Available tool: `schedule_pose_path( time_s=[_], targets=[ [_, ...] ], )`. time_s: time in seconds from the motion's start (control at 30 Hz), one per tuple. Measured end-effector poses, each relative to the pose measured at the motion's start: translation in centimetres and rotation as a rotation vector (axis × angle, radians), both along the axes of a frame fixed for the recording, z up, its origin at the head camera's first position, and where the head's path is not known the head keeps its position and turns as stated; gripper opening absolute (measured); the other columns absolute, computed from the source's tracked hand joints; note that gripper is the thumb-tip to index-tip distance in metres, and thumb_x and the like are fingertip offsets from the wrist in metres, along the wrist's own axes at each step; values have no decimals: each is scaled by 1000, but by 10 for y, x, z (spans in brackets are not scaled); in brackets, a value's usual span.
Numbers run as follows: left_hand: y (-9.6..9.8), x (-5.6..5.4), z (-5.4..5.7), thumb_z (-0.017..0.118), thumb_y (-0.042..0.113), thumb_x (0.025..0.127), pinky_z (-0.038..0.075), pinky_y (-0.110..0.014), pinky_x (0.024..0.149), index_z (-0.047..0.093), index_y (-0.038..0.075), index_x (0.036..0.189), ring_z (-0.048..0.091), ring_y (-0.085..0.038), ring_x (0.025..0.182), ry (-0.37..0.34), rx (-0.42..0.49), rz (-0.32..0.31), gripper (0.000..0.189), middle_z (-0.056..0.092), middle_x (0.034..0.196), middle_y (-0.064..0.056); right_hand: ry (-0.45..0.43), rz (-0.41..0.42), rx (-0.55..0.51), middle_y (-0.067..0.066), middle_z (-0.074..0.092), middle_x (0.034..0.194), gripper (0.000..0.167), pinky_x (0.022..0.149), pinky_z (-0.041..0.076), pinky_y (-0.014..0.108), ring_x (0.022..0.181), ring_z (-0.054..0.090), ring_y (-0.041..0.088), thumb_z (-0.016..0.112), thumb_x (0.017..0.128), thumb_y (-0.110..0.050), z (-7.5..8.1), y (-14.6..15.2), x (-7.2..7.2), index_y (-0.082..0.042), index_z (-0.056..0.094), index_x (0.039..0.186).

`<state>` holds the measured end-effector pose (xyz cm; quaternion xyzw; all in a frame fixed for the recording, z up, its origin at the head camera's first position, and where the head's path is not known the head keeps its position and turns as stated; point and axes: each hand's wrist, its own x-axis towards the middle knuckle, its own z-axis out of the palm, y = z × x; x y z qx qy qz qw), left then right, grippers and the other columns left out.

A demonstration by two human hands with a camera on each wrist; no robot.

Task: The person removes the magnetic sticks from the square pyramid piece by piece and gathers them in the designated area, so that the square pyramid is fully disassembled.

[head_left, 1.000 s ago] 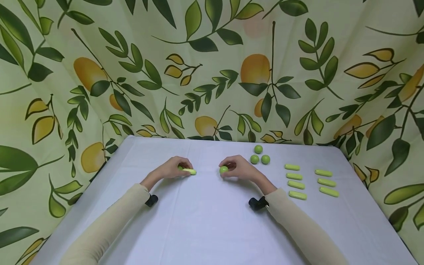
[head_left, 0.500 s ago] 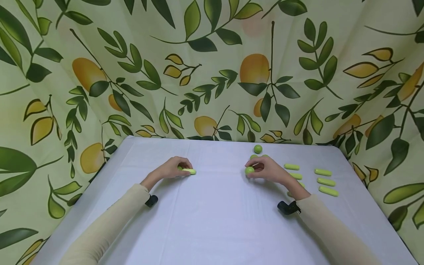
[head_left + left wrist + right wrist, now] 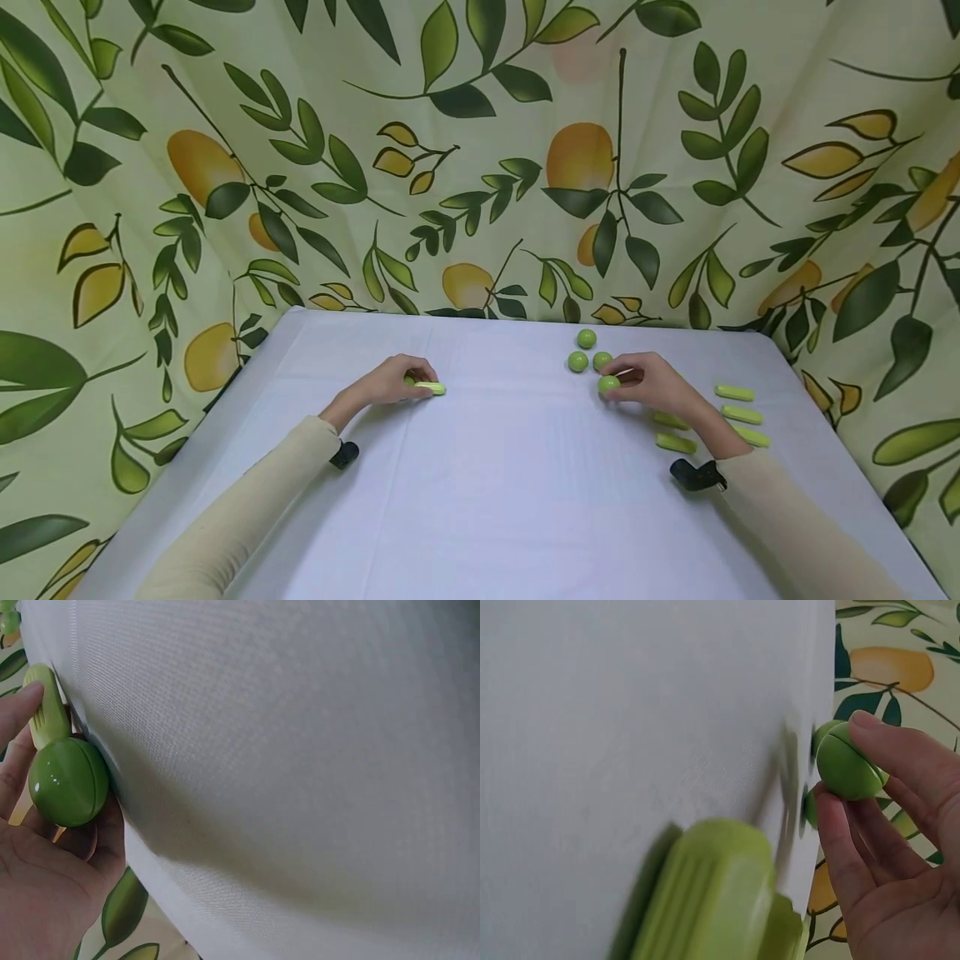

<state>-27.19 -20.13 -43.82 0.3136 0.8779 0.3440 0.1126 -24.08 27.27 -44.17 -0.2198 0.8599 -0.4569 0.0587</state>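
Observation:
My left hand (image 3: 392,380) pinches a light green ridged stick (image 3: 49,712) between thumb and fingers, low over the table at the centre left. A green ball (image 3: 69,782) with a seam touches the stick's near end; whether the two are joined I cannot tell. At the right, my right hand (image 3: 654,388) holds another seamed green ball (image 3: 849,762) between thumb and fingertips, just off the cloth. Right beside it are three green balls, one at the back (image 3: 587,338), one in front on the left (image 3: 577,361), and one partly behind my fingers (image 3: 601,360).
Several light green sticks lie in two columns on the right of the white-clothed table (image 3: 480,500). My right forearm covers part of the nearer column (image 3: 676,442); the farther column (image 3: 742,414) is mostly visible. A leaf-and-fruit patterned curtain (image 3: 480,125) hangs behind the table.
My right hand has carried its green ball from the middle of the table rightward to beside the three balls. The left hand has stayed in place with its stick.

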Motion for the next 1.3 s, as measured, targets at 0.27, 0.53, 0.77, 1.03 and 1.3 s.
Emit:
schedule_pose_path(
  time_s=[0.27,0.53,0.77,1.03,1.3],
  targets=[
    [1,0,-2,74,2,93,51,-39,85,72,2,102,61,-18,90,9,13,-11,10,70,96,-1,-8,-49,62,19,66,118,30,84,57,35,101,68,33,84,85,-6,-5,9,-3,1,73,112],
    [1,1,-1,74,4,93,51,-41,87,72,3,103,61,-19,92,-27,4,11,10,69,97,-1,5,-55,62,19,67,117,33,85,57,37,102,67,34,85,84,-7,-7,8,-5,3,72,113],
    [1,0,-1,74,4,93,51,-40,87,72,3,103,61,-19,91,-29,6,4,10,69,97,-1,24,-48,77,17,68,114,33,85,57,36,100,67,33,85,83,-5,-8,5,-6,4,73,112],
    [1,0,1,73,4,94,51,-39,87,71,2,102,60,-18,91,-4,-2,-3,9,69,97,-1,16,-52,83,16,68,112,35,84,57,35,99,67,32,86,82,-6,-8,2,-6,4,72,113],
    [1,-1,-1,75,5,93,51,-40,86,72,4,102,60,-18,91,-13,-9,6,10,69,97,1,12,-56,77,16,68,114,40,86,56,35,100,67,31,87,82,-10,-6,2,-5,4,71,115]
  ],
)
